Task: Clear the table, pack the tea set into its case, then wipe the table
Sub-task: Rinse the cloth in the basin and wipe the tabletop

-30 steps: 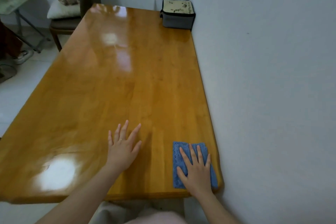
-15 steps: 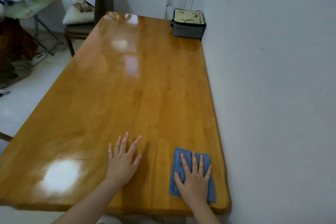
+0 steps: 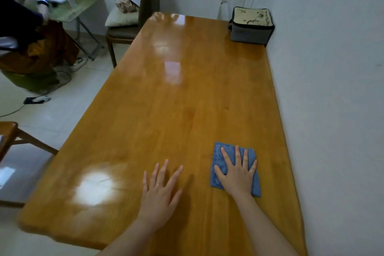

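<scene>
Blue cloth (image 3: 219,159) lies flat on the wooden desk (image 3: 187,100), near the front edge on the right side. The right hand (image 3: 236,174) presses on it with straight, spread fingers, so its grip is wide and curls around nothing. The left hand (image 3: 161,189) rests flat on the bare wood beside the cloth but apart from it, also with a wide grip. The tea set case (image 3: 251,27) stands at the far right corner of the desk, close to the wall (image 3: 332,89), and it looks closed. No cups or pot are seen on the desk, so I judge that clearing and packing are done and the wiping is in hand. The next move calls for pushing the cloth forward with even pressure while the left hand gives support. How much is already wiped, I cannot tell.
</scene>
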{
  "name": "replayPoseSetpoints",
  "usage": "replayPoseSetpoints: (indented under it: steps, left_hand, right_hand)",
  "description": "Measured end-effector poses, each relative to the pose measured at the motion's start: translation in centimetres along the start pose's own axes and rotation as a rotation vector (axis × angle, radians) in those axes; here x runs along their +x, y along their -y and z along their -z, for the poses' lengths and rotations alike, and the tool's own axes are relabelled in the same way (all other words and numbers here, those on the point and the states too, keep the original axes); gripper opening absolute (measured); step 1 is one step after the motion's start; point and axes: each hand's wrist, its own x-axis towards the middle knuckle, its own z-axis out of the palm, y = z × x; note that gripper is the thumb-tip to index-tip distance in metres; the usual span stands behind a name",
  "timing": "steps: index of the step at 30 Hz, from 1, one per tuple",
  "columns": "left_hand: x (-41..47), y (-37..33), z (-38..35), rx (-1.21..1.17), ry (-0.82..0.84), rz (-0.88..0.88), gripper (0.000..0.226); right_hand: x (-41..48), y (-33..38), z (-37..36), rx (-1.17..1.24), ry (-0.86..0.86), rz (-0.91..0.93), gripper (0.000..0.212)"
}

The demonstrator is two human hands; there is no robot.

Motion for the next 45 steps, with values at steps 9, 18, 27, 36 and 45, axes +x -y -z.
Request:
replayPoseSetpoints:
  steps: [9, 18, 27, 36, 45]
  left_hand:
    - [0.9, 7.1, 2.5, 0.040, 0.010, 0.020, 0.062]
    - [2.8, 18.5, 7.0, -0.024, -0.090, 0.142, 0.059]
    - [0.1, 27.1, 9.0, -0.055, -0.102, 0.281, 0.059]
    - [-1.4, 25.0, 11.0, -0.177, -0.170, 0.403, 0.055]
    - [-5.3, 15.6, 7.8, -0.151, -0.051, 0.352, 0.058]
  right_hand:
    - [5.5, 9.5, 0.7, 0.003, -0.010, -0.018, 0.067]
    - [1.6, 26.1, -2.4, 0.074, -0.023, 0.179, 0.065]
    - [-7.3, 39.5, -5.1, 0.099, 0.008, 0.402, 0.066]
    - [-14.4, 37.1, -6.9, -0.068, 0.081, 0.909, 0.053]
    - [-16.1, 23.6, -5.7, -0.007, 0.079, 0.629, 0.063]
